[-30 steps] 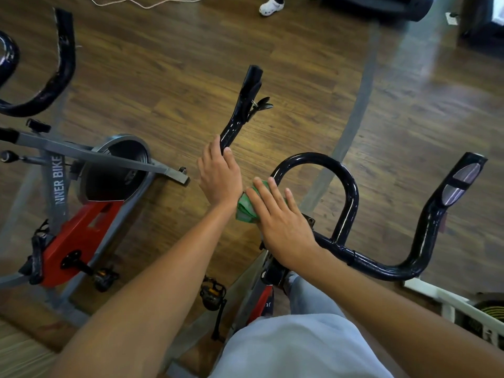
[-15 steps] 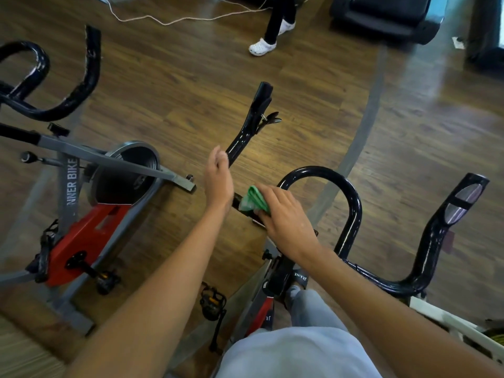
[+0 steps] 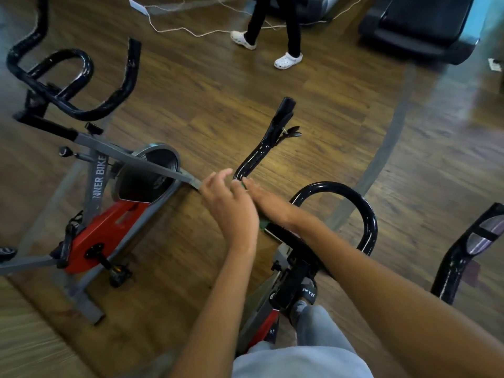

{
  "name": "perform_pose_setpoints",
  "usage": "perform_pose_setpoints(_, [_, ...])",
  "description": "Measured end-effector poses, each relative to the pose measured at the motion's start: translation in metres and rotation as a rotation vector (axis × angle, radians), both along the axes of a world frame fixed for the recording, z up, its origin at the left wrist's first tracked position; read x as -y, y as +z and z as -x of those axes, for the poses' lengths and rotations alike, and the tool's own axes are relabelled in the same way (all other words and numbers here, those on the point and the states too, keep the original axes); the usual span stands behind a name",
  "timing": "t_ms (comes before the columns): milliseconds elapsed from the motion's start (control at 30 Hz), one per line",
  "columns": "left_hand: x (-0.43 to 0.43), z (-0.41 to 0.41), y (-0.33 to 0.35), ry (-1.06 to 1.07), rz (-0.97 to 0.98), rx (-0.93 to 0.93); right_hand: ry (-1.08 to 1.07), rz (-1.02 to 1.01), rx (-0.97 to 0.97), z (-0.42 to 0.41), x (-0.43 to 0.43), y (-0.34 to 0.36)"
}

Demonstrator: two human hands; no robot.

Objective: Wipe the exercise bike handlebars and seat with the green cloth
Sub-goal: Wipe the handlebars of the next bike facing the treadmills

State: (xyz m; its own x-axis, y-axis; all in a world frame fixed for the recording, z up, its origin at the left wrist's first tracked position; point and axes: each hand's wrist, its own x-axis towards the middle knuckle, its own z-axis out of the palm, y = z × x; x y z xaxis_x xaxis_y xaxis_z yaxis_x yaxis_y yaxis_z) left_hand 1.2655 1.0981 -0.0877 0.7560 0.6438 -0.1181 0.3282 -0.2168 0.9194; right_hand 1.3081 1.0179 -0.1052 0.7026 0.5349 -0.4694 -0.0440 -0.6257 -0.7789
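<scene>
The right hand (image 3: 266,199) lies flat along the left arm of the glossy black tubular handlebars (image 3: 341,186), fingers straight and pressing the green cloth (image 3: 263,223) onto the bar; only slivers of the cloth show, one at the fingertips and one under the heel of the palm. This grip is a flat press, not a clench. The left hand (image 3: 230,205) hangs just beside it at 9 o'clock, fingers loosely curled and somewhat blurred; it seems to hold nothing, though whether it touches the cloth I cannot tell.

From there the bar climbs towards 12 o'clock to its taped end, where a small black lever (image 3: 290,133) sticks out. The centre loop of the handlebars arches at 3 o'clock of the hands, and the right arm of the bar rises at the far 3 o'clock edge. The seat is not in view.

The step in hand looks like wiping the left bar arm. To do it well, I would wrap the cloth round the tube rather than skim its top, draw it in one steady pull up towards the end, and slow near the lever so the cloth does not snag. The left hand could steady the bar.

At 9 o'clock stands a second red and grey exercise bike (image 3: 109,222) on the brown wood-plank floor (image 3: 341,118); another person's legs in white clogs (image 3: 287,60) stand at 12 o'clock
</scene>
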Motion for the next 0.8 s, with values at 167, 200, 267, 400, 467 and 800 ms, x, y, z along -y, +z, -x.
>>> perform_pose_setpoints(167, [0.025,-0.008,-0.002,-0.153,-0.003,-0.198,-0.342,-0.304,-0.309,-0.016,0.016,-0.004])
perform_pose_setpoints(200, [0.029,-0.008,-0.007,-0.174,-0.014,-0.230,-0.455,-0.344,-0.370,-0.020,0.016,-0.010])
perform_pose_setpoints(267, [0.032,-0.012,-0.019,-0.197,-0.033,-0.321,-0.664,-0.394,-0.447,-0.024,0.015,-0.018])
perform_pose_setpoints(400, [0.037,-0.022,-0.038,-0.134,-0.019,-0.420,-0.672,-0.117,0.099,-0.027,0.026,-0.017])
perform_pose_setpoints(467, [0.039,-0.025,-0.044,-0.101,-0.069,-0.449,-0.540,0.256,0.483,-0.033,0.045,-0.019])
perform_pose_setpoints(800, [0.009,-0.030,-0.061,-0.259,-0.534,-0.492,-0.540,0.806,0.653,-0.045,0.080,-0.053])
